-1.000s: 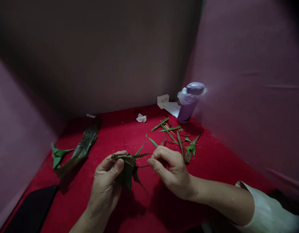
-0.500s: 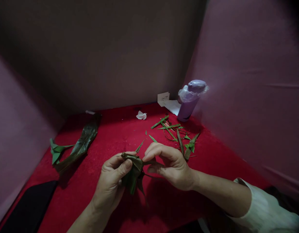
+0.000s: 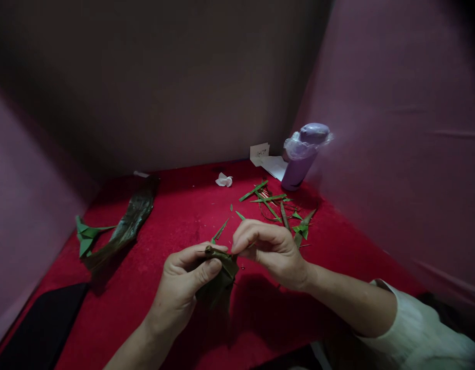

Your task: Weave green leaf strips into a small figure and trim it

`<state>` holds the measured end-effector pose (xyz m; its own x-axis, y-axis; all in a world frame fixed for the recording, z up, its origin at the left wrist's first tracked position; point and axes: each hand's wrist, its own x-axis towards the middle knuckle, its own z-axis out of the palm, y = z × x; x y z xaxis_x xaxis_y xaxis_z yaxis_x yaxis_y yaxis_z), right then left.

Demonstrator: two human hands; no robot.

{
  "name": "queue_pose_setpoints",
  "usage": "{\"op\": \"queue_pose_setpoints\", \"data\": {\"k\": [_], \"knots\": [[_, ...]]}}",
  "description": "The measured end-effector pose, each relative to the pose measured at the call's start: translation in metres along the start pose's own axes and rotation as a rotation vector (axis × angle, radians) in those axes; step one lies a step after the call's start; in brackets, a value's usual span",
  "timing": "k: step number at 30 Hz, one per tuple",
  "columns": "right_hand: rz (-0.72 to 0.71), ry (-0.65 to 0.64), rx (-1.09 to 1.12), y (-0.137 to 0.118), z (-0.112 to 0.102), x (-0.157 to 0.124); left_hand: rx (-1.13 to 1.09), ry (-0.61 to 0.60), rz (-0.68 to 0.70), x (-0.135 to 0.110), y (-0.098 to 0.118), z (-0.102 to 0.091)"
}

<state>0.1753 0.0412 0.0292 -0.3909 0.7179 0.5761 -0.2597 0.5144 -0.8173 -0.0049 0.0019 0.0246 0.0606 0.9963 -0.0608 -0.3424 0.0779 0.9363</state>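
Worktop (image 3: 176, 205): it is red, and carries all the loose pieces.
Long leaf (image 3: 133, 218): it lies at the left, dark and shiny, beside a green leaf (image 3: 86, 237).
Bottle (image 3: 299, 167): purple, with clear plastic around its top, near the far right corner.
Left hand (image 3: 179, 282): the grip is closed, thumb pressing the folded leaf (image 3: 230, 264).
Right hand (image 3: 278, 252): fingers are curled, touching the folded leaf's right end; whether they pinch it, I cannot tell.
Folded leaf: above the worktop, between both hands.
Tissue (image 3: 224, 180): white, crumpled, beyond the hands.
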Motion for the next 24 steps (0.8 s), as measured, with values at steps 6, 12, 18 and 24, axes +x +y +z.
{"op": "queue_pose_setpoints", "data": {"k": [6,12,18,24], "knots": [[-0.053,-0.071,-0.080,-0.0030,-0.0028,0.0003,0.119,-0.083,0.053,-0.0028,-0.0005,-0.0025],[-0.108,-0.085,-0.148,-0.0058,-0.0023,0.0020,0.118,-0.097,0.054,-0.0034,-0.0013,-0.0008],[-0.114,-0.083,-0.175,-0.0050,-0.0015,0.0014,0.149,-0.142,0.096,-0.0016,-0.0015,0.0023],[0.015,-0.078,-0.160,-0.0057,-0.0006,-0.0011,0.181,-0.122,0.082,-0.0004,-0.0036,0.0016]]}}
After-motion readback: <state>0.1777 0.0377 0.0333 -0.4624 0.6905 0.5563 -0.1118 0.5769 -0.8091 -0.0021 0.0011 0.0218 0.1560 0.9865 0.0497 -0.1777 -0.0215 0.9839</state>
